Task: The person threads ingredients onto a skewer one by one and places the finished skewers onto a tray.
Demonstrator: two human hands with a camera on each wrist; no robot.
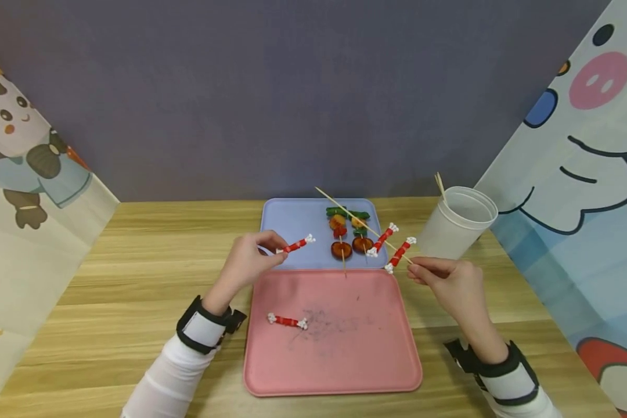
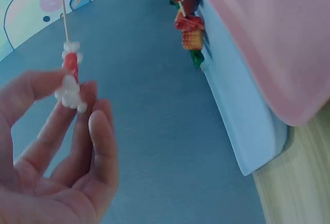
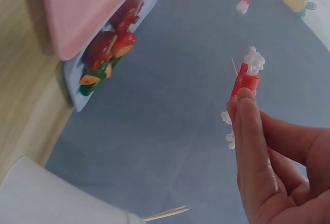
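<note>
My left hand [image 1: 247, 258] pinches a toy bone [image 1: 295, 246] with a red middle and white knobbed ends, held above the blue tray's near left part. In the left wrist view thumb and fingers grip this bone [image 2: 71, 94] near one knobbed end. My right hand [image 1: 453, 285] pinches the lower end of a wooden skewer [image 1: 339, 205], which slants up to the left with its tip bare. Two similar toy bones, one [image 1: 382, 240] farther up and one [image 1: 401, 255] close to the fingers, sit crosswise on it. Another toy bone [image 1: 286, 321] lies on the pink tray [image 1: 334, 371].
Behind the pink tray is a blue tray [image 1: 287, 220] with two loaded toy food skewers [image 1: 341, 250], one stick end reaching over the pink tray. A white cup [image 1: 446, 235] with several sticks [image 1: 441, 187] stands at the right. A grey panel [image 1: 292, 104] rises behind the wooden table [image 1: 151, 290].
</note>
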